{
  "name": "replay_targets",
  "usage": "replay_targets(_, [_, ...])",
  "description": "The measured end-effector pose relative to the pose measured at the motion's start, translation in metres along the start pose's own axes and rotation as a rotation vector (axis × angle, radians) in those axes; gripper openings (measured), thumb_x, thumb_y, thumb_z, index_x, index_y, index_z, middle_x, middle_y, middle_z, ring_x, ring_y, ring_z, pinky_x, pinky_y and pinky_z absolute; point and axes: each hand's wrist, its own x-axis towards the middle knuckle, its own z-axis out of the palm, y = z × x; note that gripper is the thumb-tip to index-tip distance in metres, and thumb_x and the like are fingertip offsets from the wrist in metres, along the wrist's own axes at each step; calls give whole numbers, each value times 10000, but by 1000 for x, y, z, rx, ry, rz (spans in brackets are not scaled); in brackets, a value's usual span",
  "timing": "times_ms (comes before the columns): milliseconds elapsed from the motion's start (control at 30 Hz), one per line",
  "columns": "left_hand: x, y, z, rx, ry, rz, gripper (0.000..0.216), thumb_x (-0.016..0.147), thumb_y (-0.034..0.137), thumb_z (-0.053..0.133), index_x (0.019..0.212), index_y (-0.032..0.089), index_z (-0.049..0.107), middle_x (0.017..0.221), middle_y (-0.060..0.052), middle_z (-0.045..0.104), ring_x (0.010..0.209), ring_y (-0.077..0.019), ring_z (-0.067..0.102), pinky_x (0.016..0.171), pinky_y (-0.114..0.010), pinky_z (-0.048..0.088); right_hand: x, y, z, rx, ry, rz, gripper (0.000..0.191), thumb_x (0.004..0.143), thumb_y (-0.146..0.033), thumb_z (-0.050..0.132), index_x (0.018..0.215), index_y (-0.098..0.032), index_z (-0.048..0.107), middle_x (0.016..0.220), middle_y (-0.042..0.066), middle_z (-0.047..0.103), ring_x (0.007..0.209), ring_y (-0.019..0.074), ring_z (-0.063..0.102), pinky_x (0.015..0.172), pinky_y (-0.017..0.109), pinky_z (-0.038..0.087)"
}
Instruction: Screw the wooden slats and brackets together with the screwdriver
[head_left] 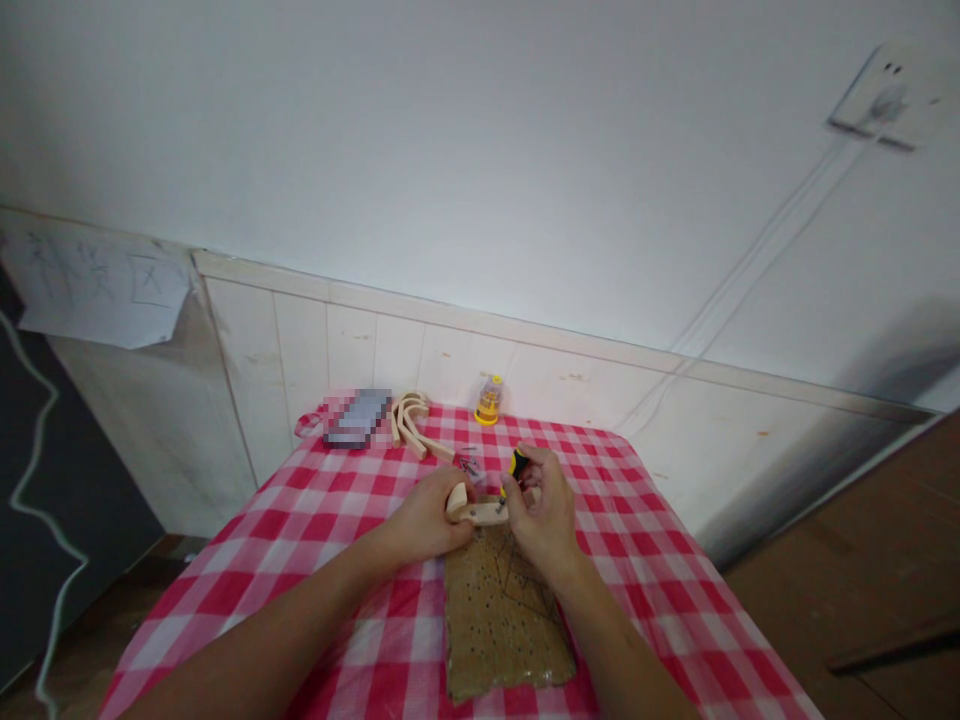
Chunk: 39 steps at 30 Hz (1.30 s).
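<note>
My left hand is closed around the rounded end of a pale wooden piece that rests at the far edge of a brown perforated board. My right hand is wrapped around a small screwdriver with a yellow and black handle, its tip pointing down at the wooden piece. Both hands are over the red and white checked tablecloth. A small heap of screws lies just beyond the hands.
Several curved wooden strips lie at the table's far edge beside a blurred grey object. A small yellow container stands against the white panelled wall. A paper sheet hangs at the left. Wooden floor lies to the right.
</note>
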Motion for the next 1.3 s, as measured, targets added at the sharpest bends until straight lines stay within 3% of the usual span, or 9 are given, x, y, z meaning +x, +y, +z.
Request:
replay_targets(833, [0,2,-1,14,-5,6,225,583,100,587,789,187,562,771,8,580,717,-169,539,649,-262,389,-1,7,4,-15,32,4,321,865,-213,671,1173,-234,583,904,22,633,676,174,622,587,304,547])
replay_targets(1067, [0,0,0,2,-3,2,247,582,93,598,812,182,584,779,11,586,707,-158,543,640,-253,392,-1,4,2,-60,41,-59,328,874,-201,669,1186,-235,578,917,20,630,682,168,618,615,308,562])
replay_targets(1300, [0,1,-1,4,-6,4,239,596,112,609,818,190,572,803,9,603,731,-165,547,657,-256,397,1,-3,0,-61,231,-57,340,893,-248,702,1209,-240,576,978,42,656,742,183,646,664,329,582])
